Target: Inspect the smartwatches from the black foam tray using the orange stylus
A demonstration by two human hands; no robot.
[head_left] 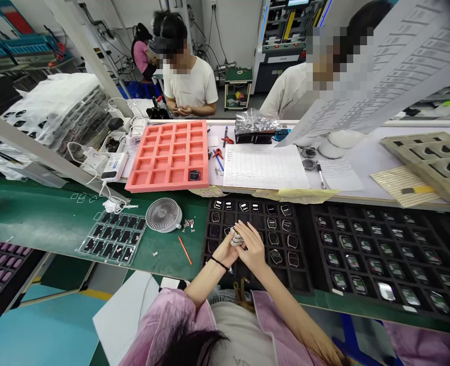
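Over the dark tray of watch cases (268, 272), my two hands meet in front of my body. My left hand (225, 252), with a black band at its wrist, is closed around a small white-and-dark piece (236, 237). My right hand (254, 249) reaches across from the other side, its long fingers bent over the same piece and its thumb against it. Fingers cover most of the piece, so its kind cannot be made out. Beneath and around my hands, square watch cases (273, 238) sit in the tray's compartments; several at the far edge show lit screens.
Left are a small fan (163, 214), an orange pen (185, 250) and a clear tray of dark parts (114, 236). Another black tray (385, 244) lies right. On the shelf are a pink foam tray (167, 155) and paper sheets (265, 166). People (190, 76) sit opposite.
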